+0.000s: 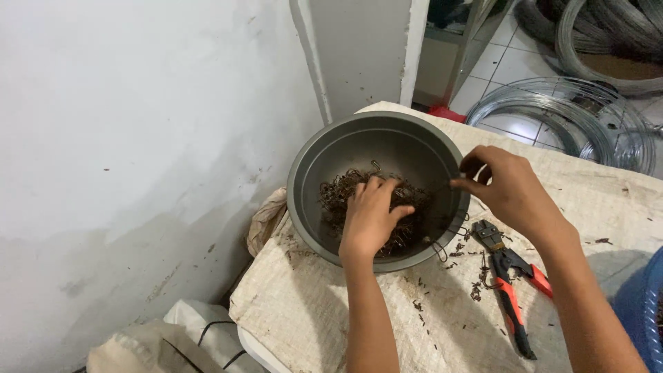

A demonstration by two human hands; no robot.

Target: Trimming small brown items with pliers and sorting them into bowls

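Grey bowl [309, 181] on sacking | left hand [370, 213] is sunk, fingers curled, into rusty wire hooks [409, 195] inside | right hand [503, 186] pinches 1 hook at right rim | most hooks judged unsorted | cutters [509, 282] lie right of bowl

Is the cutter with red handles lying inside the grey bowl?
No, the cutter lies on the woven sack to the right of the bowl, outside its rim.

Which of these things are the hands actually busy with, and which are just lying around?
In use:
left hand
right hand
grey bowl
rusty wire bits

Lying about:
red-handled cutters
wire coils
blue basket
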